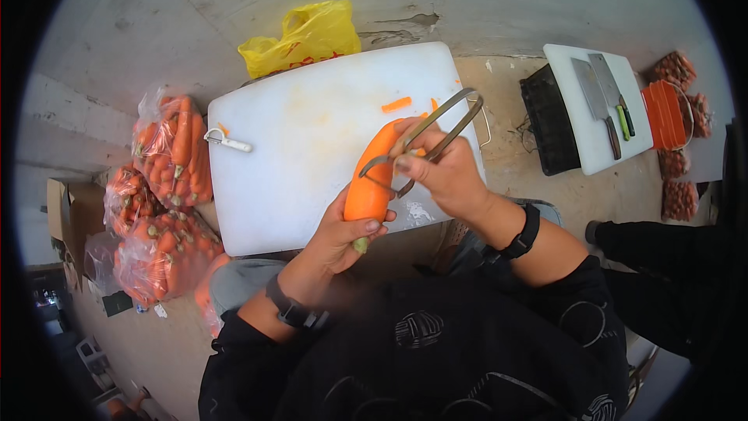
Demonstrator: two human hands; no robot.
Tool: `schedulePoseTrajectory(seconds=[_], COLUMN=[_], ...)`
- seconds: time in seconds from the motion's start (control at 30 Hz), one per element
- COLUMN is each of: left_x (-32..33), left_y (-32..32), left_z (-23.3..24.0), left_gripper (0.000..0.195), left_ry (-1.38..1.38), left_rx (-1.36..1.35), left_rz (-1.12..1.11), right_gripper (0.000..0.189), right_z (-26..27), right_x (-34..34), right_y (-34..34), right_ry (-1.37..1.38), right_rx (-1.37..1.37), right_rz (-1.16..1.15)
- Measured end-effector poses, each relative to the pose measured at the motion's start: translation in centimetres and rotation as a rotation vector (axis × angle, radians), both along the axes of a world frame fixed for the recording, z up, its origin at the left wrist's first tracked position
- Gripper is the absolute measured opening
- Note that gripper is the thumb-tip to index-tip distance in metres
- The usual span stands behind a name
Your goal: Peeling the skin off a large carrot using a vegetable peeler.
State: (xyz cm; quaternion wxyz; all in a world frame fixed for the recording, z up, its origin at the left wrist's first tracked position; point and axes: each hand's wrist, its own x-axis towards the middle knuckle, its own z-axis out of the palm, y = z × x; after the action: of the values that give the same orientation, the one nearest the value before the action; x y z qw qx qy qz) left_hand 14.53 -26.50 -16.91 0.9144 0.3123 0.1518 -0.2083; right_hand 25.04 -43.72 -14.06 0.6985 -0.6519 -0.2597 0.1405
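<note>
A large orange carrot point(369, 190) is gripped near its green stem end by my left hand point(336, 231), its tip slanting up and away over the white cutting board point(292, 158). My right hand point(447, 169) holds a metal peeler point(459, 114) with a long looped handle. The peeler's head lies across the carrot's middle; contact of the blade is hard to make out. Fingers of the right hand hide part of the carrot's far end. Strips of carrot peel point(397, 104) lie on the board beyond the carrot.
A white-handled peeler point(228, 141) rests at the board's left edge. Plastic bags of carrots point(175, 152) stand on the left; a yellow plastic bag point(304, 41) sits behind. Rightward, cleavers point(591, 90) lie on another board point(564, 64) near an orange bucket point(663, 117). A person's dark-clothed leg point(648, 251) is close by.
</note>
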Motion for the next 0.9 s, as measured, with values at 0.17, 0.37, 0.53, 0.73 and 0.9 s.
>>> schedulePoseTrajectory(seconds=[0.17,0.37,0.53,0.73,0.9], left_x=[0.0,0.0,0.0,-0.4,-0.6], left_y=[-0.4,-0.4,-0.4,-0.2,0.0], left_z=[0.3,0.0,0.6,1.1,2.0], left_gripper=[0.071,0.074,0.073,0.071,0.072], left_ry=[0.043,-0.023,-0.054,-0.071,-0.094], left_rx=[0.038,0.041,0.063,0.071,0.074], left_rz=[-0.008,-0.044,-0.061,-0.096,-0.128], right_gripper=[0.018,0.019,0.018,0.017,0.016], right_z=[0.3,0.0,-1.0,-0.9,-1.7], right_x=[-2.0,-2.1,-1.5,-0.4,4.7], right_y=[1.2,1.4,1.7,1.0,-1.8], right_ry=[0.065,-0.081,-0.163,-0.239,-0.244], right_rx=[-0.015,-0.088,-0.158,-0.186,-0.148], right_rz=[0.104,0.148,0.077,-0.042,-0.276])
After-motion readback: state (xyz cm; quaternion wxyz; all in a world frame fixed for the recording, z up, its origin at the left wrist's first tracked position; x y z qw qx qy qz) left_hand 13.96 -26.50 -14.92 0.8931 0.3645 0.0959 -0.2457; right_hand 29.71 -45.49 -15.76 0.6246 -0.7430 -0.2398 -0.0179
